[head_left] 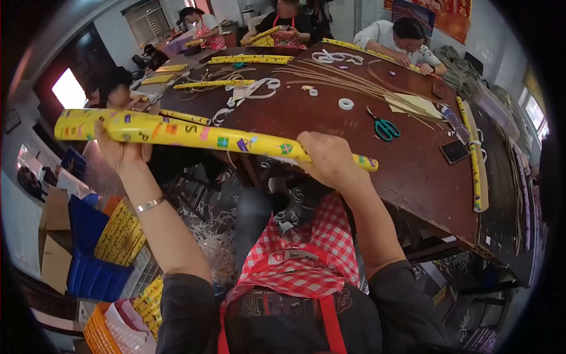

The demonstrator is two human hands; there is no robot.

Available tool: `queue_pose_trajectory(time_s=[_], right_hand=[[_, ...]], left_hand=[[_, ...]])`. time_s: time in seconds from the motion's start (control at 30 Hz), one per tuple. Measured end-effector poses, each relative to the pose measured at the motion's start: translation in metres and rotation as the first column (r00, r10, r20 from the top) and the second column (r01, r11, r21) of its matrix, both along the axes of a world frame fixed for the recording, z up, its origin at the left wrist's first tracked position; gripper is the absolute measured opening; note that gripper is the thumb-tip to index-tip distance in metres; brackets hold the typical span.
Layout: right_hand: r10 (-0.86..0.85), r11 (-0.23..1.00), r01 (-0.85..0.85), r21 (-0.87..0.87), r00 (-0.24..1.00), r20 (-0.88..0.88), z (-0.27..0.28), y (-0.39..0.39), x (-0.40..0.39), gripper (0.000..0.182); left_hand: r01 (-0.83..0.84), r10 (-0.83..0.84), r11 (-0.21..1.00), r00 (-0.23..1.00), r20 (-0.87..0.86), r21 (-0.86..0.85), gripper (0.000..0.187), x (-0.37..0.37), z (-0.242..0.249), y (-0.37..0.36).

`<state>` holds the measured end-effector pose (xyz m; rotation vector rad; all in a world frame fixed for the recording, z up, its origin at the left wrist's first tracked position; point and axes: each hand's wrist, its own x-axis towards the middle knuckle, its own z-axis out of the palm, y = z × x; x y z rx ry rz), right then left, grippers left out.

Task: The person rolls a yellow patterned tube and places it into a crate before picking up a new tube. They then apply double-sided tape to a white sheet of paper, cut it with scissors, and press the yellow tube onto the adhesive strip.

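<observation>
A long roll of yellow patterned paper (pixel 203 135) spans the space in front of me, raised above the near table edge. Its left end looks wider, its right end narrower. My left hand (pixel 121 150) grips the wide end from below, with the thumb up on the near side and the other fingers largely hidden behind it. Closer to the narrow end, my right hand (pixel 330 159) is wrapped over the roll, and a short tip sticks out past it.
On the brown table (pixel 330 127) lie teal-handled scissors (pixel 386 128), a tape roll (pixel 346 104), a phone (pixel 454 152), thin brown strips (pixel 354 82) and another yellow roll (pixel 475 171). Several people work around it. Blue crates (pixel 97 277) stand at left; white scraps (pixel 215 245) litter the floor.
</observation>
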<state>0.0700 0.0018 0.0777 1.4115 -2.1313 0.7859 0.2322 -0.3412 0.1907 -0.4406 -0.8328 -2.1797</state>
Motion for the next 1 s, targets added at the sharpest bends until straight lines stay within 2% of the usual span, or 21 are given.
queue_pose_trajectory(time_s=[0.03,0.07,0.13,0.17,0.2,0.27,0.3,0.37,0.4,0.43,0.47,0.5,0.57,0.63,0.7,0.73,0.8,0.83,0.87,0.9,1.0], right_hand=[[0.045,0.997,-0.049,0.056,0.997,0.068,-0.002,0.000,-0.006,0.024],[0.040,0.997,-0.043,0.057,0.997,0.059,-0.002,0.001,-0.008,0.024],[-0.092,0.996,0.092,-0.011,0.996,0.017,-0.003,-0.005,-0.008,0.022],[-0.214,0.976,0.209,-0.052,0.972,-0.101,-0.003,-0.010,-0.012,0.022],[-0.334,0.942,0.318,-0.106,0.920,-0.207,-0.004,-0.014,-0.016,0.022],[-0.348,0.937,0.337,-0.085,0.911,-0.221,-0.001,-0.013,-0.020,0.021],[-0.331,0.943,0.327,-0.054,0.923,-0.197,-0.002,-0.008,-0.024,0.021],[-0.264,0.964,0.266,0.011,0.960,-0.089,0.002,-0.001,-0.023,0.021],[-0.244,0.960,0.247,0.131,0.969,-0.038,0.001,0.003,-0.026,0.023],[-0.230,0.944,0.220,0.246,0.973,0.012,0.000,0.006,-0.029,0.027],[-0.256,0.949,0.254,0.186,0.967,-0.012,-0.002,0.007,-0.030,0.028],[-0.263,0.946,0.262,0.193,0.965,-0.021,0.000,0.006,-0.034,0.028],[-0.475,0.867,0.498,0.027,0.841,-0.260,0.003,0.007,-0.036,0.030],[-0.494,0.853,0.521,0.008,0.812,-0.311,0.011,0.012,-0.040,0.031],[-0.382,0.915,0.400,0.057,0.902,-0.203,0.016,0.023,-0.046,0.021],[-0.374,0.917,0.394,0.061,0.904,-0.205,0.013,0.030,-0.052,0.021],[-0.289,0.934,0.303,0.190,0.952,-0.098,0.009,0.042,-0.066,0.020],[-0.274,0.939,0.289,0.186,0.956,-0.101,0.009,0.043,-0.072,0.020],[-0.356,0.916,0.381,0.126,0.917,-0.183,0.008,0.043,-0.076,0.021],[-0.439,0.883,0.466,0.059,0.863,-0.249,0.005,0.044,-0.079,0.022],[-0.491,0.844,0.535,0.043,0.802,-0.341,0.016,0.055,-0.087,0.012]], left_hand=[[0.392,-0.449,0.881,0.869,-0.208,-0.263,0.067,0.000,-0.012,-0.002],[0.223,-0.262,0.962,0.918,-0.298,-0.160,0.069,-0.001,-0.022,-0.012],[-0.209,0.210,0.969,0.978,0.012,0.128,0.067,-0.020,-0.015,-0.026],[-0.417,0.415,0.909,0.905,0.093,0.003,0.059,-0.050,-0.026,-0.067],[-0.420,0.385,0.902,0.887,0.255,0.102,0.043,-0.066,-0.036,-0.080],[-0.534,0.411,0.804,0.817,0.405,0.262,0.043,-0.082,-0.025,-0.042],[-0.479,0.378,0.848,0.847,0.374,0.228,0.046,-0.089,-0.038,-0.059],[-0.198,0.202,0.971,0.979,-0.019,0.136,0.048,-0.092,-0.059,-0.058],[-0.114,0.126,0.991,0.975,-0.186,0.072,0.051,-0.093,-0.056,-0.040],[-0.078,0.094,0.991,0.984,-0.152,0.105,0.050,-0.098,-0.053,-0.030],[-0.043,0.060,0.989,0.991,-0.120,0.140,0.050,-0.105,-0.052,-0.026],[-0.124,0.114,0.957,0.992,0.052,0.262,0.049,-0.129,-0.064,-0.053],[-0.412,0.273,0.852,0.876,0.398,0.322,0.045,-0.164,-0.065,-0.044],[-0.408,0.247,0.844,0.872,0.423,0.348,0.043,-0.172,-0.065,-0.033],[-0.363,0.212,0.868,0.887,0.410,0.338,0.045,-0.172,-0.065,-0.024],[-0.134,0.102,0.927,0.989,0.107,0.349,0.046,-0.171,-0.075,-0.027],[0.116,-0.081,0.976,0.979,-0.188,0.186,0.048,-0.159,-0.079,-0.009],[0.146,-0.117,0.970,0.981,-0.155,0.194,0.049,-0.166,-0.081,-0.018],[-0.078,0.053,0.953,0.994,0.092,0.293,0.048,-0.180,-0.072,-0.017],[-0.314,0.194,0.891,0.917,0.349,0.328,0.047,-0.192,-0.061,-0.012],[-0.393,0.188,0.850,0.849,0.494,0.351,0.045,-0.197,-0.045,0.020]])
